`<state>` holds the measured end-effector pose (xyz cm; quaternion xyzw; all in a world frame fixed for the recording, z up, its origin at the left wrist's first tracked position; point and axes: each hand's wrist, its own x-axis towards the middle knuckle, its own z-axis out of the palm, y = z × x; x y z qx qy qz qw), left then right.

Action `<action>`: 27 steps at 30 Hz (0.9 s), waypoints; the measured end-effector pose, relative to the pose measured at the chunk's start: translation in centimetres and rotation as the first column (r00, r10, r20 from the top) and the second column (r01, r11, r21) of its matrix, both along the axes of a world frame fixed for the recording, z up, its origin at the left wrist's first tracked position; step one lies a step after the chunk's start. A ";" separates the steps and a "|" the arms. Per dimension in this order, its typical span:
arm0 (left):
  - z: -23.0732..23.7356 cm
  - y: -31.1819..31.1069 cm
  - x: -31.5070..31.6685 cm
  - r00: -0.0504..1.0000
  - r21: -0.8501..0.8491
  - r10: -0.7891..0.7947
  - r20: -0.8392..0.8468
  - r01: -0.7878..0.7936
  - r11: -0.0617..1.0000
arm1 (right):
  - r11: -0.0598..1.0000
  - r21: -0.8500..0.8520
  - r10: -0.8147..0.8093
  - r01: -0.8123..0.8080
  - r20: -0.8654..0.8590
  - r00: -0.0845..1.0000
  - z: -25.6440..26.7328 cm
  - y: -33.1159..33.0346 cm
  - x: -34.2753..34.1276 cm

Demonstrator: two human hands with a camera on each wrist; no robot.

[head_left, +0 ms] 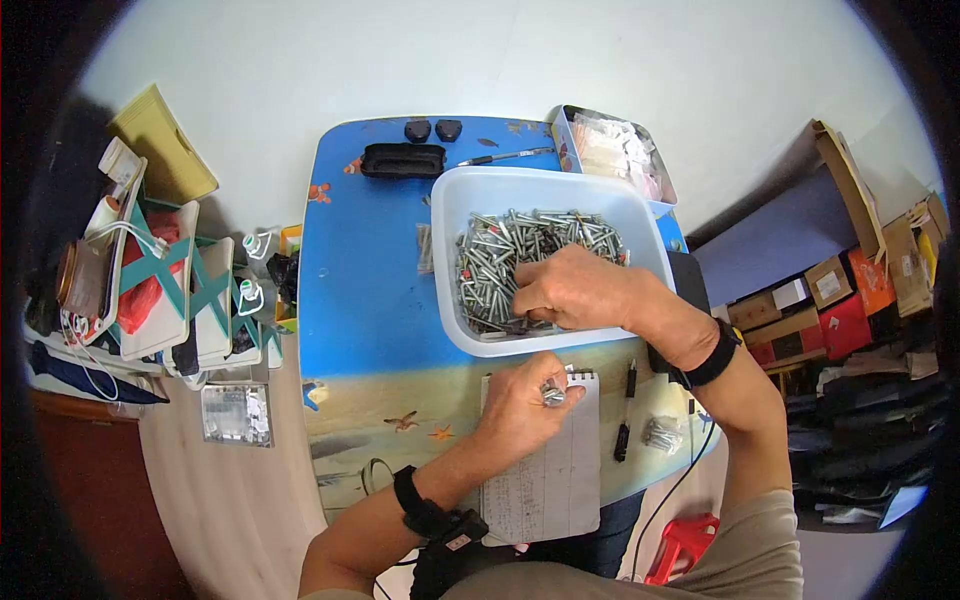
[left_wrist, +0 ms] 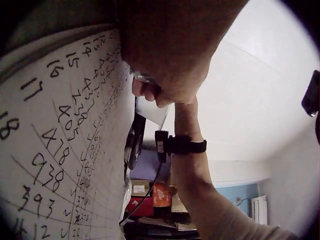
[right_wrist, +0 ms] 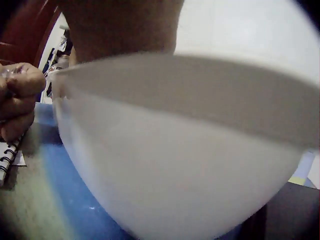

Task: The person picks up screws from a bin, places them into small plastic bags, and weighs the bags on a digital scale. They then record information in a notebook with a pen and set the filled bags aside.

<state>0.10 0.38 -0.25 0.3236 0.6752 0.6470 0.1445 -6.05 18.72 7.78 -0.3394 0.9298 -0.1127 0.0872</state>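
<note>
A white plastic tub (head_left: 652, 240) on the table holds a heap of silver bolts (head_left: 487, 280). My right hand (head_left: 580, 287) reaches down into the tub with bent fingers at the heap. Its fingertips are hidden, and I cannot tell whether they pinch a bolt. Just in front of the tub, my left hand (head_left: 522, 405) has its fingers curled round a few silver bolts (head_left: 553, 396), whose ends show near the thumb. Below that hand lies a spiral notepad (head_left: 540, 490); the left wrist view shows handwritten numbers on its page (left_wrist: 50, 150). In the right wrist view, the tub's wall (right_wrist: 175, 165) covers the right hand's fingers.
A pen (head_left: 626, 410) and a small bag of bolts (head_left: 663, 433) lie right of the notepad. Behind the tub are a box of plastic bags (head_left: 615, 150), another pen (head_left: 505, 157) and a black tray (head_left: 403, 160). A cable (head_left: 672, 490) hangs at the right.
</note>
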 end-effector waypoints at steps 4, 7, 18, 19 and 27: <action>-0.3 0.1 0.0 0.999 0.020 0.023 -0.025 -0.022 1.000 | 0.985 -0.144 -0.100 0.097 -0.012 0.995 -0.6 0.8 0.5; -0.3 0.1 0.0 0.999 0.018 0.028 -0.023 -0.028 0.999 | 0.740 -0.491 -0.359 0.459 0.289 0.888 0.5 0.7 2.3; -0.7 0.2 0.1 1.000 0.016 0.030 0.000 -0.030 0.999 | 0.227 -0.589 -0.226 0.776 0.743 0.630 2.6 -0.3 9.5; -0.8 0.2 0.1 0.999 0.028 0.033 -0.025 -0.032 0.999 | 0.240 -0.588 -0.238 0.772 0.735 0.634 2.1 -0.4 9.8; -0.4 0.1 0.0 1.000 0.030 0.018 -0.018 -0.018 0.999 | 0.349 -0.570 -0.235 0.744 0.715 0.659 2.8 -1.5 10.6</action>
